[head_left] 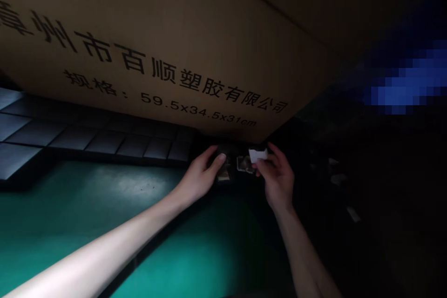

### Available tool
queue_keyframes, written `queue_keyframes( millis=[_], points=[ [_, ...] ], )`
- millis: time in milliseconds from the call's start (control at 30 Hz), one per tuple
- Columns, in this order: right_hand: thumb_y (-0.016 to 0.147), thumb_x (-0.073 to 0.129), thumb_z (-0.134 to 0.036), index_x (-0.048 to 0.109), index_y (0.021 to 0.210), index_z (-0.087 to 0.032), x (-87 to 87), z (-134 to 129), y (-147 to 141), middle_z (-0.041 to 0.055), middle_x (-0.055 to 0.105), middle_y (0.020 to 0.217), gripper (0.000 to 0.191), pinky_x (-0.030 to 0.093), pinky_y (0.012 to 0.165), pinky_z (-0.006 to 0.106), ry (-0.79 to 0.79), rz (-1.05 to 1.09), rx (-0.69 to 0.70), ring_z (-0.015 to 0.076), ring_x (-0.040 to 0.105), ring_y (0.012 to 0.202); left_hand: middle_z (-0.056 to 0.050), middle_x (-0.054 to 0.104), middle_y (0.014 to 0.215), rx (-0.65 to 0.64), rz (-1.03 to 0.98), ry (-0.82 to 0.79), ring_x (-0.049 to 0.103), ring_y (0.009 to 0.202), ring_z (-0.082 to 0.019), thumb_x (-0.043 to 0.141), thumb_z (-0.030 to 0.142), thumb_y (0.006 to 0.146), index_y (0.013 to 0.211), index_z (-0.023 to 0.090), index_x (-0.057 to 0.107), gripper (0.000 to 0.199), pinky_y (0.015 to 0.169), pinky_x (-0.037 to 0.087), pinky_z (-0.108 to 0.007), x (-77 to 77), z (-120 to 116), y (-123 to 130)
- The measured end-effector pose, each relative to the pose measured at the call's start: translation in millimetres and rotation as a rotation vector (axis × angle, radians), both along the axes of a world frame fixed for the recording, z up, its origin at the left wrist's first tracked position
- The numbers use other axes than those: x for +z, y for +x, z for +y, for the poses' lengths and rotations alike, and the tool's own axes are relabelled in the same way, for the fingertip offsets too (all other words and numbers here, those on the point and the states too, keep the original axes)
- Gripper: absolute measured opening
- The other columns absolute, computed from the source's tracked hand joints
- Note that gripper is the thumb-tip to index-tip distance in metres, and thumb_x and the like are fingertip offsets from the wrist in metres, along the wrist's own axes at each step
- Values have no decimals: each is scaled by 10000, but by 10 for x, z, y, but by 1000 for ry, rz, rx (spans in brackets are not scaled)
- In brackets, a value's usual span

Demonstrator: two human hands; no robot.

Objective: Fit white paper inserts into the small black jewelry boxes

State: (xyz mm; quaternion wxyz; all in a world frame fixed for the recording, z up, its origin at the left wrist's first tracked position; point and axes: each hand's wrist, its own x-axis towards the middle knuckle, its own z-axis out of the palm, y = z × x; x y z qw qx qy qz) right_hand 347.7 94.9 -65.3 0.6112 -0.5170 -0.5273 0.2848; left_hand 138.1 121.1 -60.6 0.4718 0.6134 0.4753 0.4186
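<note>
My left hand (204, 172) is closed on a dark object (228, 151), its thumb on top, beside the lower edge of the cardboard box. A small pale yellowish patch (224, 175) shows just below the thumb. My right hand (277, 177) pinches a small white piece (258, 155) between thumb and fingers. Between the two hands lies a small, light-rimmed brownish piece (244, 164). Deep shadow hides the outlines of these things.
A large cardboard box (157, 32) with black printing stands behind my hands. Rows of dark square pieces (101, 142) lie at the left on a green surface (167, 242). Small pale scraps (353, 214) lie in the dark at right.
</note>
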Motion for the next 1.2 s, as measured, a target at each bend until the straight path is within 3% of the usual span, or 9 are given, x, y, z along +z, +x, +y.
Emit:
queue_keyframes(
  millis=[100, 200, 267, 333, 533, 700, 933, 1067, 1200],
  points=[
    [852, 770, -274, 633, 1303, -280, 39, -85, -62, 21, 729, 972, 472, 642, 665, 321, 113, -57, 43, 192, 752, 811, -160, 563, 1504, -22, -71, -129, 533, 1370, -335, 496, 575, 977, 1441, 162, 550, 624, 1111, 448, -431, 33, -36, 17],
    [863, 726, -147, 737, 1079, -271, 43, -138, -150, 26, 738, 983, 249, 647, 781, 342, 262, -277, 110, 189, 745, 906, -172, 565, 1495, -32, -220, -309, 571, 1320, -330, 554, 629, 937, 1500, 175, 485, 726, 1057, 481, -415, 75, -70, 38],
    [860, 690, -82, 760, 989, -269, 42, -152, -185, 29, 735, 1009, 238, 633, 848, 346, 364, -454, 127, 182, 728, 961, -178, 602, 1442, -89, -356, -403, 605, 1262, -325, 583, 644, 914, 1497, 190, 475, 747, 993, 513, -423, 88, -78, 43],
    [859, 686, -80, 763, 1025, -263, 46, -155, -200, 42, 727, 1050, 259, 628, 874, 346, 420, -564, 141, 182, 722, 981, -166, 633, 1385, -173, -468, -442, 621, 1222, -315, 573, 637, 917, 1453, 208, 508, 690, 941, 530, -422, 83, -77, 41],
    [939, 610, -192, 709, 1227, -216, 56, -150, -209, 104, 704, 1169, 305, 627, 909, 389, 417, -657, 240, 224, 698, 1095, -114, 652, 1329, -249, -478, -401, 608, 1222, -294, 581, 435, 918, 1435, 258, 493, 554, 922, 516, -401, 51, -73, 9],
    [971, 542, -153, 694, 1263, -226, 42, -167, -213, 107, 696, 1197, 338, 614, 944, 411, 407, -615, 232, 226, 686, 1131, -106, 624, 1378, -292, -390, -301, 587, 1246, -278, 629, 134, 766, 1492, 245, 408, 767, 1009, 478, -406, 121, -85, 6],
    [1016, 483, -242, 599, 1413, -231, -31, -176, -253, 110, 632, 1395, 413, 541, 1077, 478, 340, -578, 345, 252, 601, 1299, -131, 607, 1403, -284, -398, -207, 558, 1312, -283, 693, 156, 781, 1469, 188, 419, 741, 1129, 411, -434, 128, -83, 33],
    [1039, 427, -243, 602, 1416, -234, -78, -160, -282, 74, 659, 1390, 415, 488, 1122, 516, 342, -635, 374, 252, 549, 1349, -137, 626, 1355, -283, -400, -244, 590, 1262, -309, 668, 190, 809, 1463, 199, 432, 695, 979, 542, -426, 130, -94, 43],
    [1031, 430, -197, 591, 1424, -238, -61, -161, -315, 72, 678, 1367, 427, 515, 1094, 481, 361, -619, 353, 233, 591, 1309, -116, 638, 1347, -263, -375, -248, 594, 1256, -309, 634, 189, 807, 1447, 212, 453, 666, 928, 577, -407, 181, -97, 31]
  ],
)
